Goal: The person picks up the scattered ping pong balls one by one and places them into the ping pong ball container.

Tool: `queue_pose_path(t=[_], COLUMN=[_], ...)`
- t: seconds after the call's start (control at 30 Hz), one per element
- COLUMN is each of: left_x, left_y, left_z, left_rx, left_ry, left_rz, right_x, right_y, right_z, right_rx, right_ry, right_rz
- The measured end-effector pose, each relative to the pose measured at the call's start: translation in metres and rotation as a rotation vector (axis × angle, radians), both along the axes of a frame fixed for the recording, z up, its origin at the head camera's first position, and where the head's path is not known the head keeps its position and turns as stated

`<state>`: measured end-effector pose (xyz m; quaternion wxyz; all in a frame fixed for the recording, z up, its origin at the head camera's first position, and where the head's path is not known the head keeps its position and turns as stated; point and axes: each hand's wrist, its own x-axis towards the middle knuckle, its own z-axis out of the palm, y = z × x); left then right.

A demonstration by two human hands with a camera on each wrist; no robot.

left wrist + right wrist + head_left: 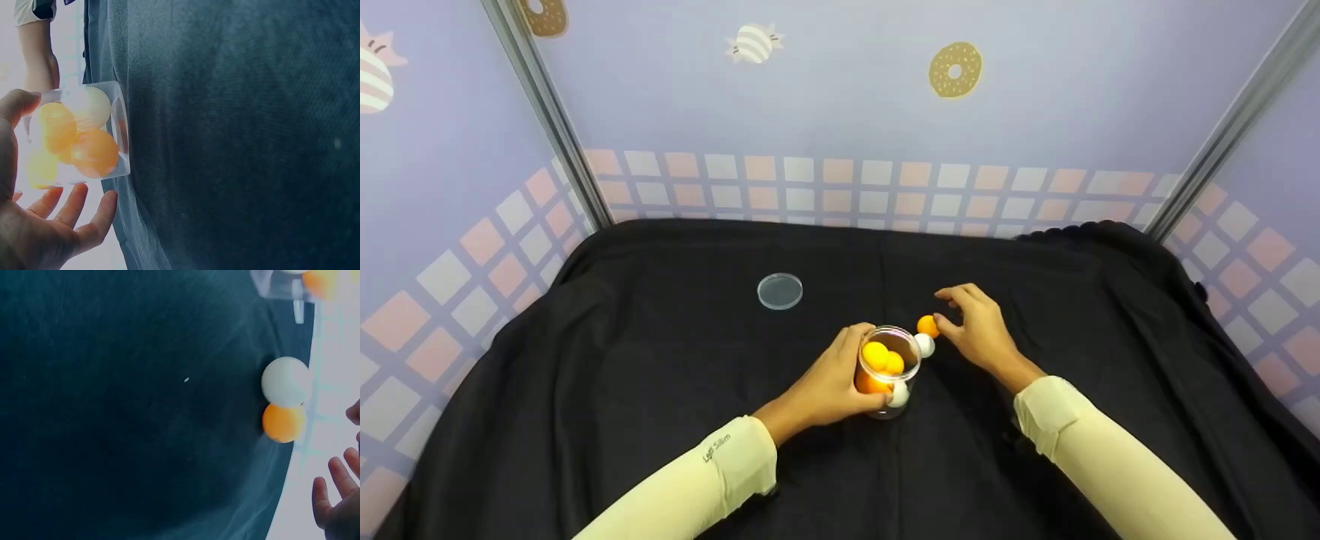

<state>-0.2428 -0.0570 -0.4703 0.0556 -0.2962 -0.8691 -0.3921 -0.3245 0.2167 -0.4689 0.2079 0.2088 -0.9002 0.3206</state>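
My left hand point(832, 379) grips a clear plastic jar point(916, 375) from its left side, thumb in front and fingers behind. Inside the jar lie several orange balls point(875, 355) and a white ball point(899, 394) that look like table tennis balls. Just right of the jar, a loose white ball point(925, 346) and an orange ball point(927, 325) rest together on the cloth. Above these two, my right hand point(979, 326) has its fingers spread and nothing between them. In the right wrist view, that hand point(344, 495) is apart from both balls.
A round transparent lid point(780, 291) lies flat on the black cloth point(697, 337), behind and left of the jar. Patterned panels point(840, 90) stand behind the table and at both sides.
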Motion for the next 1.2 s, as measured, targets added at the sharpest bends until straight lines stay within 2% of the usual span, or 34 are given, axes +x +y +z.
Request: queue_pose_path(t=[0.23,0.5,0.73,0.93,1.2], left_x=[0.001,-0.001,-0.001,0.000,0.000], left_y=[0.000,0.000,0.000,-0.001,-0.002], left_z=[0.000,-0.002,-0.001,-0.001,0.000], left_rx=[-0.004,-0.016,-0.016,-0.008,-0.015], left_ry=[-0.015,0.002,-0.006,-0.014,-0.011], left_rz=[0.000,0.005,0.008,0.001,0.005], right_x=[-0.007,-0.010,-0.013,-0.014,-0.012], right_y=[0.000,-0.003,-0.004,-0.003,-0.003], right_z=[-0.013,-0.019,-0.027,-0.035,-0.035], right_rx=[0.043,0.083,0.119,0.131,0.122], right_ry=[-0.082,-0.113,-0.089,-0.073,-0.079], right_rz=[-0.004,0.021,0.051,0.028,0.015])
